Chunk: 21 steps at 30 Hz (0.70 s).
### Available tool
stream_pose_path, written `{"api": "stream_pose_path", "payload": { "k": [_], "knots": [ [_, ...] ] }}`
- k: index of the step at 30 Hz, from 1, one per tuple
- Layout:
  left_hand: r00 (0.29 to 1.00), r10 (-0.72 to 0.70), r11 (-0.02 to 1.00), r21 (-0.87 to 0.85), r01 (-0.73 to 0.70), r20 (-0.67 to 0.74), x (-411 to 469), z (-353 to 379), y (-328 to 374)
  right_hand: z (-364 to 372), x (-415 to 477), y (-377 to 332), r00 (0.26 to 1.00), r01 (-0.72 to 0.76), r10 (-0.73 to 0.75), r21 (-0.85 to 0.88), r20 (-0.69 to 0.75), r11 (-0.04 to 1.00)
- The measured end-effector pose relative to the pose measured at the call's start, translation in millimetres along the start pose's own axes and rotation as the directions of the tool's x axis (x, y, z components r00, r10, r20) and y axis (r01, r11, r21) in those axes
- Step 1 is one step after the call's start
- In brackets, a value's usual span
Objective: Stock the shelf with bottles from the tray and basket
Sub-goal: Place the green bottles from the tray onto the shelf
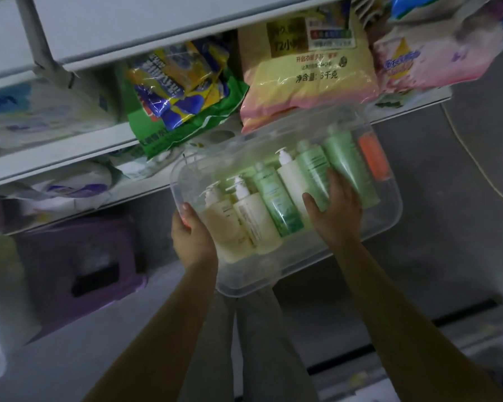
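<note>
Tray (pixel 392 211) rim gripped by left hand (pixel 192 230); right hand (pixel 334 213) grips green bottle (pixel 314 172).

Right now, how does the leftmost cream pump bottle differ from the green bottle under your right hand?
The cream pump bottle has a white pump head; the green bottle a plain round cap. The cream pump bottle lies untouched at the left end; the right hand grips the green bottle. Both lie flat in the clear tray, tops toward the shelf.

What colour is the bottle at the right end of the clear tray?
The bottle is orange, best seen in the head view.
</note>
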<state>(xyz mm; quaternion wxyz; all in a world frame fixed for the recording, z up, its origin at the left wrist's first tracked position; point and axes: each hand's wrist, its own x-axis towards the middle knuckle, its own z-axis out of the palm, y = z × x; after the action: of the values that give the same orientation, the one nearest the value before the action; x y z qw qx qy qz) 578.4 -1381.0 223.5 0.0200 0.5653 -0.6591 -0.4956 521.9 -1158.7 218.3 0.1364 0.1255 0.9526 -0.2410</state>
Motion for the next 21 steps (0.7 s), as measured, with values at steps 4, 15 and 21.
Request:
{"api": "stream_pose_path", "payload": {
  "k": [4, 15, 21],
  "knots": [
    [1.000, -0.002, 1.000, 0.012, 0.002, -0.012, -3, 1, 2, -6, 10, 2, 0.998, -0.001, -0.001, 0.032, 0.066, 0.999],
    [1.000, 0.017, 1.000, -0.013, -0.017, -0.013, 0, 1, -5, 9, 19, -3, 0.995, -0.064, 0.055, 0.119, 0.079, 0.991],
    [0.999, 0.044, 0.999, -0.022, -0.044, -0.008, 1, 0, -6, 5, 20, -11, 0.983, -0.154, 0.118, 0.287, 0.138, 0.945]
  ]
}}
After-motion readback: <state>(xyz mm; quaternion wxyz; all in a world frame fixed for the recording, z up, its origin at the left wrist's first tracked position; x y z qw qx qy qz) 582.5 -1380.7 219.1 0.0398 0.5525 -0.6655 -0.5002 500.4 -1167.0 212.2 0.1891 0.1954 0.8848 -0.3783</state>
